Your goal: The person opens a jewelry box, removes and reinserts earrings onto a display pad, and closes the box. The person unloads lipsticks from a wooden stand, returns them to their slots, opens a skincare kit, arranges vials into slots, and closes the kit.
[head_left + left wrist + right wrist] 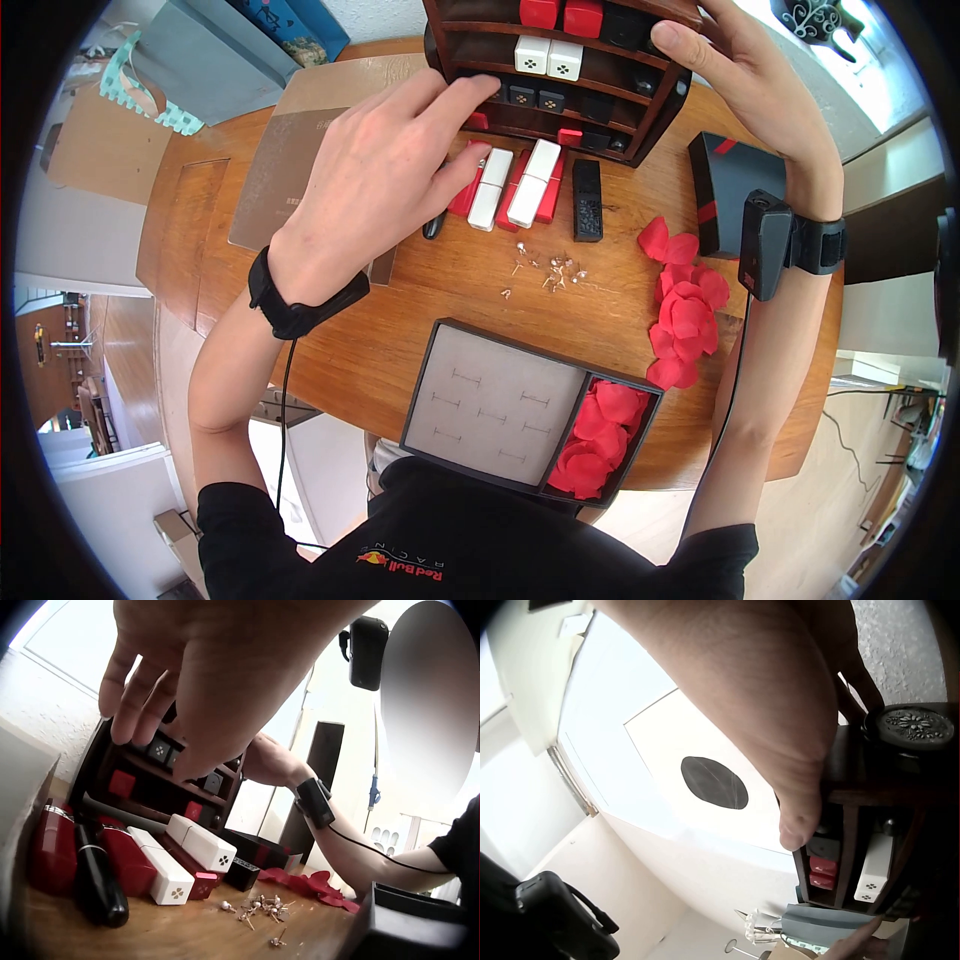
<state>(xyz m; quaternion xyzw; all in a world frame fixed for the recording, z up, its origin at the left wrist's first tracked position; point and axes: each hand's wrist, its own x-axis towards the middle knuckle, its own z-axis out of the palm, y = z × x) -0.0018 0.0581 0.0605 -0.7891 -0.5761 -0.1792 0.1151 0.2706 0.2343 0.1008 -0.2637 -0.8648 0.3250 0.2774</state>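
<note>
Wooden tiered rack: both hands at it, far edge of the desk

Position: the rack stands at the far edge of the desk, its tiers facing the near edge. The tiers carry red, white and black lipstick-style tubes, among them a white pair. On its top sits a round black compact-like piece with a flower relief.

Hands: the right hand grips the rack's upper right corner, thumb at the front, other fingers passing behind; their tips are hidden. The left hand is released, fingers extended, at the left end of the black-tube tier. Contact with a tube there cannot be confirmed.

Surroundings: before the rack, a white tube rests on a red tube, with a black tube to the right. Stud earrings lie scattered toward the desk's middle. Red petals lie toward the right edge; a grey-padded box is at the near edge.

Handling, as judged: stiff, hard, fairly heavy when loaded, with a smooth finish that may slip. Its light, rigid tubes could slide if it tilts. Preferred hold: both side panels, low down, kept level; the thin tier lips are poor grips.
</note>
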